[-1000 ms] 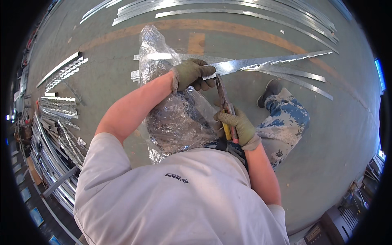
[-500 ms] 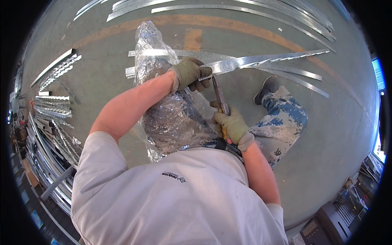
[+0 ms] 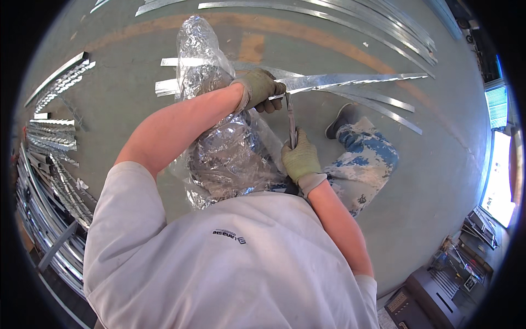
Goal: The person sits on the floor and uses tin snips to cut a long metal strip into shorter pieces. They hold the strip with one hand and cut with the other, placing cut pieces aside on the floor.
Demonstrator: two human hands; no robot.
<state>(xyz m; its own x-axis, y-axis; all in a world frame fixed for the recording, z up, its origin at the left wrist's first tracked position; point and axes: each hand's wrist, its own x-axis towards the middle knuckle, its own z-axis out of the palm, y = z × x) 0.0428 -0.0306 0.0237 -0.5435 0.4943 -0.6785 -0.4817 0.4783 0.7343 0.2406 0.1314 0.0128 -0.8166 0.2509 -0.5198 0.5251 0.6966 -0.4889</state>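
Observation:
Gloved in olive, my left hand [image 3: 257, 90] is closed on the near end of a long shiny metal strip [image 3: 329, 81], which reaches out to the right with a notched lower edge. My right hand [image 3: 301, 157], also gloved, is wrapped round a pair of tin snips [image 3: 291, 122]. Their grey blades point up and touch or nearly touch the strip's edge beside my left fingers; the handles are hidden under the glove. Clear plastic film [image 3: 224, 159] covers my left leg, which lies over more flat metal strips [image 3: 166, 88] on the floor.
Long metal strips [image 3: 329, 16] lie across the far floor. At the left are stacked notched metal pieces [image 3: 52, 131] and curved-looking metal lengths [image 3: 46, 219]. My right leg [image 3: 364, 159] is bent to the right. A dark box-shaped machine [image 3: 424, 301] stands at the lower right.
The tin snips have turned more upright, and their yellow handles no longer show past my right hand. My left hand keeps its hold on the strip. The whole view has shifted slightly.

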